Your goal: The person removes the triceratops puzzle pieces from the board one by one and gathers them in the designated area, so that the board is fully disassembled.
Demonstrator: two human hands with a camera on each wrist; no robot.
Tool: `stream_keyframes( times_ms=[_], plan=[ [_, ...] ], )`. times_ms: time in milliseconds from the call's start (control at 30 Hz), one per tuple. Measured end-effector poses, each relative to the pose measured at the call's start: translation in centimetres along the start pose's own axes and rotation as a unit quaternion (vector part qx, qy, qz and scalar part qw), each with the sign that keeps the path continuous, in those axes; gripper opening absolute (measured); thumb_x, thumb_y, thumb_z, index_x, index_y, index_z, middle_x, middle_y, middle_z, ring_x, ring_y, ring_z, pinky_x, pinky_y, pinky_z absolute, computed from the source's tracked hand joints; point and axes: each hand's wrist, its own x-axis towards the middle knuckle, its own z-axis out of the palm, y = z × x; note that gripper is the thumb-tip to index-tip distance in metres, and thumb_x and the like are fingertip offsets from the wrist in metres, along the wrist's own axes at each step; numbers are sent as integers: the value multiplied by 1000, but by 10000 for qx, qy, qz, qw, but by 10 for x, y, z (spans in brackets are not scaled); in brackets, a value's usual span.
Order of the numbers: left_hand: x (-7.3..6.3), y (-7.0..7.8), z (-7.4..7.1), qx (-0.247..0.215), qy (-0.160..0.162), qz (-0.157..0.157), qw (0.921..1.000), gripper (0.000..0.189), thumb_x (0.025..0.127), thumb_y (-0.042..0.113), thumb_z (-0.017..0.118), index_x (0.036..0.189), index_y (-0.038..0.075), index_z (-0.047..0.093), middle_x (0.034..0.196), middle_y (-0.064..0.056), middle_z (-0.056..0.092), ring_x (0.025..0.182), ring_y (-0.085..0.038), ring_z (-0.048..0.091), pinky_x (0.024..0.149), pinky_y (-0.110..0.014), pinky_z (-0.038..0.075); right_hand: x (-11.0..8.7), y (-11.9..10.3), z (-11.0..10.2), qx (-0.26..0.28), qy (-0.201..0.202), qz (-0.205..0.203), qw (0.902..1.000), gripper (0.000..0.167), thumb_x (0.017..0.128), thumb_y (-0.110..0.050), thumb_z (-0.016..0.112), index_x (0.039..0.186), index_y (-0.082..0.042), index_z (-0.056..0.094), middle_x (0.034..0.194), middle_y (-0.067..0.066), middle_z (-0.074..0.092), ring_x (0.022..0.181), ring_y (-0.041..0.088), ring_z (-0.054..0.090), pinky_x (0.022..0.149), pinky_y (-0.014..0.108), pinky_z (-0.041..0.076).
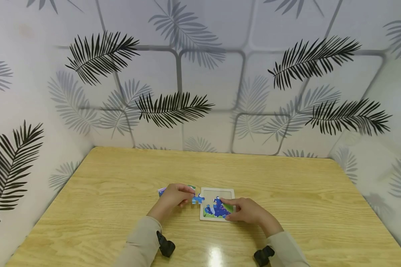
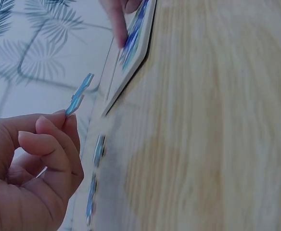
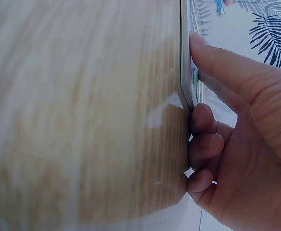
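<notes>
In the head view my left hand pinches a blue jigsaw piece between thumb and index finger, just left of a square puzzle tray. The left wrist view shows that piece raised off the table, its other fingers loosely curled. The tray has a pale rim, and a partly assembled dark blue picture with green fills its lower part. Over the tray's right side lies my right hand, index finger and thumb extended onto it. In the right wrist view its remaining fingers bend beside the tray's edge.
More jigsaw pieces lie left of the tray, partly hidden behind my left hand. The wooden table meets a leaf-patterned wall at the back. Each wrist wears a black camera mount.
</notes>
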Motion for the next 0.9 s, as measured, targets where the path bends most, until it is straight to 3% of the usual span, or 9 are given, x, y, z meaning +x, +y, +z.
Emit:
stream_keyframes(
  times_ms=[200,500,900],
  plan=[
    [-5,-3,-24,91,164,-193,9996,8,87,3,64,93,1,69,79,-3,64,50,-8,40,49,-22,33,-1,2,0,24,6,-104,9999,59,84,-25,72,138,-16,50,65,-1,44,56,11,33,51,22,29],
    [-13,-13,-46,303,411,-308,9982,8,87,2,65,93,0,69,83,-3,65,53,-9,40,50,-22,34,0,0,0,56,-12,-3,10000,58,84,-25,71,138,-16,50,65,1,45,57,12,33,51,22,29],
    [-23,-26,-76,574,675,-460,9950,6,88,3,63,91,2,69,73,-2,59,54,-9,41,50,-21,35,-1,-1,0,56,-28,-41,10000,59,85,-24,71,138,-15,49,64,0,45,56,12,32,51,22,28]
  ],
)
